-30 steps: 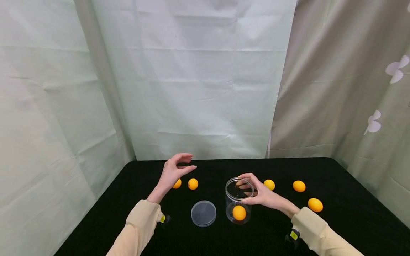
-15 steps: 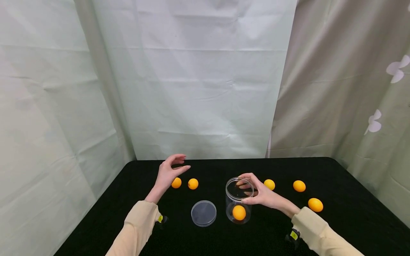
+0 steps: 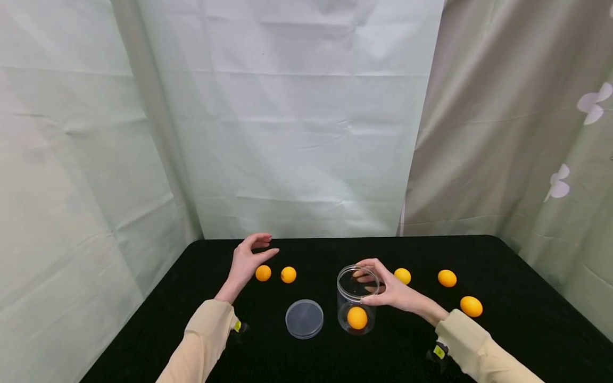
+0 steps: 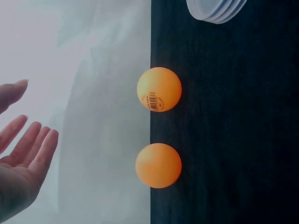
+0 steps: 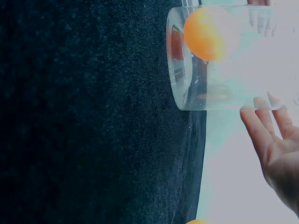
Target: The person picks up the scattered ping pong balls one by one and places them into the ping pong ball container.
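My right hand (image 3: 391, 290) grips the clear plastic jar (image 3: 342, 308) near its top rim, thumb in front and fingers behind. The jar stands upright without a lid, and one orange ping-pong ball (image 3: 357, 318) lies inside at the bottom. My left hand (image 3: 243, 264) hovers above the table's left side with relaxed fingers and holds nothing. Just below and beside it lie two orange ping-pong balls; the left wrist view shows one ball (image 4: 159, 89) with a printed barcode and a plain ball (image 4: 159, 165). The round lid (image 3: 304, 319) lies flat left of the jar.
To the right lie three more balls: one ball (image 3: 403, 276) behind my right wrist, one ball (image 3: 447, 278) farther right, one ball (image 3: 471, 306) by the right sleeve. The black-covered table (image 3: 306, 364) ends at pale curtains (image 3: 297, 133).
My left hand has drifted left and slightly down in the head view, uncovering more of the leftmost ball. The right hand and jar have stayed in place.
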Demonstrator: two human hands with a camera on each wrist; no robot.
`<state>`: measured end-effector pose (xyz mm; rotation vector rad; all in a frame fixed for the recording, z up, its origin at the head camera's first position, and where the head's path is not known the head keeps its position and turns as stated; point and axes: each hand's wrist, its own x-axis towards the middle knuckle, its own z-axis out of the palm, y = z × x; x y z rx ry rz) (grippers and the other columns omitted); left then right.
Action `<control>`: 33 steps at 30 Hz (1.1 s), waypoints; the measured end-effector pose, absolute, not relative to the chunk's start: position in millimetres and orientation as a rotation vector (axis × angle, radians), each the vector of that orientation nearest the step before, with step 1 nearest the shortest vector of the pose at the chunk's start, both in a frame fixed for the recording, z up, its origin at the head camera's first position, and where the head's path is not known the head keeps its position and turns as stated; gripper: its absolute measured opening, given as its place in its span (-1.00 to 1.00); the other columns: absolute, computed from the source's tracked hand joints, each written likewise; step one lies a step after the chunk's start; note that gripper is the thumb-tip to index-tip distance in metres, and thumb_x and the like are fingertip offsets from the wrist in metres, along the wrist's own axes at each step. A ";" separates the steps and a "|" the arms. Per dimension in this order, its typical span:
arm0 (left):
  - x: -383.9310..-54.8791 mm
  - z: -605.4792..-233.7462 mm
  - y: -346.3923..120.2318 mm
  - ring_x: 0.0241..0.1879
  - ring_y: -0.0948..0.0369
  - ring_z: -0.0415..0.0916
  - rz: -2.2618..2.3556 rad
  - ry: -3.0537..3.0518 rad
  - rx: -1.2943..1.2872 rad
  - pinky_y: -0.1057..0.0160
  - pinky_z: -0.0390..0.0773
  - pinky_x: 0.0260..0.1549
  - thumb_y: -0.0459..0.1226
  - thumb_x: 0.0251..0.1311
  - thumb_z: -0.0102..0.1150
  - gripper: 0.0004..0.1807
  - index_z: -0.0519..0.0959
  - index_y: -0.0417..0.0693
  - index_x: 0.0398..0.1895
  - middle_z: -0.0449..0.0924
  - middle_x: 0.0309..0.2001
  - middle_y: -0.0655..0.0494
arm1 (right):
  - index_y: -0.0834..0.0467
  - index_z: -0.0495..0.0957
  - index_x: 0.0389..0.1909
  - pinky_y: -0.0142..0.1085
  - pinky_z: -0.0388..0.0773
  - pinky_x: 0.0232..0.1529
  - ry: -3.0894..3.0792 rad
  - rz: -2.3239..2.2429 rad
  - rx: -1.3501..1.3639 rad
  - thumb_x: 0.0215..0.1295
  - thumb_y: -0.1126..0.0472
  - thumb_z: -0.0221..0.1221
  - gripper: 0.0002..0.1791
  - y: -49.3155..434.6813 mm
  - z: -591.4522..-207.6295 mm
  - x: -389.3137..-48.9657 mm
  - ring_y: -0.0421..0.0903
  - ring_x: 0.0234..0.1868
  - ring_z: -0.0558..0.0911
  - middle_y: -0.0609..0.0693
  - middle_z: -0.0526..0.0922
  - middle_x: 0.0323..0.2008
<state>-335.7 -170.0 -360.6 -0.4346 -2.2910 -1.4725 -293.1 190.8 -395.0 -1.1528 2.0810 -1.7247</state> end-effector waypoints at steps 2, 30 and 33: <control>-337.2 -362.4 -170.7 -0.11 0.00 0.43 -1.464 -2.288 -0.424 0.07 0.38 -0.07 -0.26 -0.03 0.34 -0.55 0.49 -0.21 -0.05 0.50 -0.07 -0.09 | 0.20 0.01 0.23 0.17 0.24 0.00 2.085 -1.724 -1.152 0.11 0.32 0.15 -0.30 190.9 -394.8 -293.5 0.34 0.11 0.19 0.28 0.18 0.13; -345.4 -389.0 -178.7 -0.10 -0.03 0.39 -1.417 -2.371 -0.182 0.04 0.38 -0.06 -0.31 0.00 0.31 -0.58 0.47 -0.28 -0.05 0.47 -0.10 -0.17 | 0.22 0.02 0.22 0.19 0.23 0.00 2.080 -1.724 -1.156 0.10 0.32 0.15 -0.30 191.0 -394.4 -293.6 0.36 0.10 0.18 0.28 0.18 0.12; -346.7 -392.9 -180.6 -0.10 -0.02 0.38 -1.414 -2.397 -0.155 0.03 0.36 -0.06 -0.30 0.00 0.30 -0.58 0.47 -0.27 -0.05 0.47 -0.09 -0.17 | 0.22 0.02 0.22 0.19 0.22 0.00 2.082 -1.723 -1.158 0.10 0.32 0.16 -0.30 190.8 -394.6 -293.1 0.37 0.10 0.18 0.28 0.18 0.11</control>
